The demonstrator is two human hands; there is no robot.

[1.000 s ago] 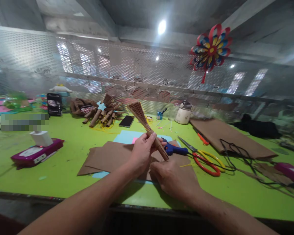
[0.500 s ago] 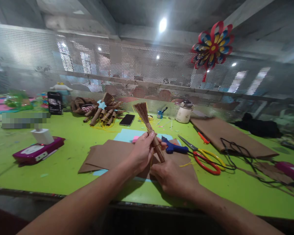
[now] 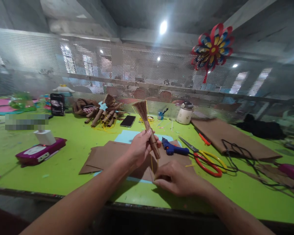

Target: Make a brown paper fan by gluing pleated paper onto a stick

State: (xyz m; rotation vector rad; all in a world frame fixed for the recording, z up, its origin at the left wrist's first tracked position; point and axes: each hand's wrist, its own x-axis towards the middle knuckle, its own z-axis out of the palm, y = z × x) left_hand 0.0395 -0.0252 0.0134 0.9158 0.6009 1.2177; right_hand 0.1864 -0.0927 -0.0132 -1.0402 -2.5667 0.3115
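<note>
A small brown paper broom (image 3: pixel 152 138) with a fanned, slitted head is tilted in my left hand (image 3: pixel 142 146), its fingers wrapped round the handle. Thin yellow string (image 3: pixel 152 164) hangs from the handle's lower end. Down by the table's near side, my right hand (image 3: pixel 172 178) pinches the string between thumb and fingertips. Beneath both hands lie brown paper sheets (image 3: pixel 107 153) over light blue paper (image 3: pixel 123 136). Just right of the broom rest a blue glue gun (image 3: pixel 173 148) and scissors (image 3: pixel 205 160) with one red and one yellow handle loop.
Several similar paper brooms (image 3: pixel 104 112) are piled at the back left, beside a black phone (image 3: pixel 127 121). A purple power strip (image 3: pixel 41 151) with a white plug stands left. Folded brown paper (image 3: pixel 232 137) and a black cable (image 3: pixel 237 150) lie right. A white bottle (image 3: pixel 185 113) stands behind.
My right hand has moved down and right, away from the broom's handle end, drawing the string out below it. My left hand still holds the broom, shifted slightly left.
</note>
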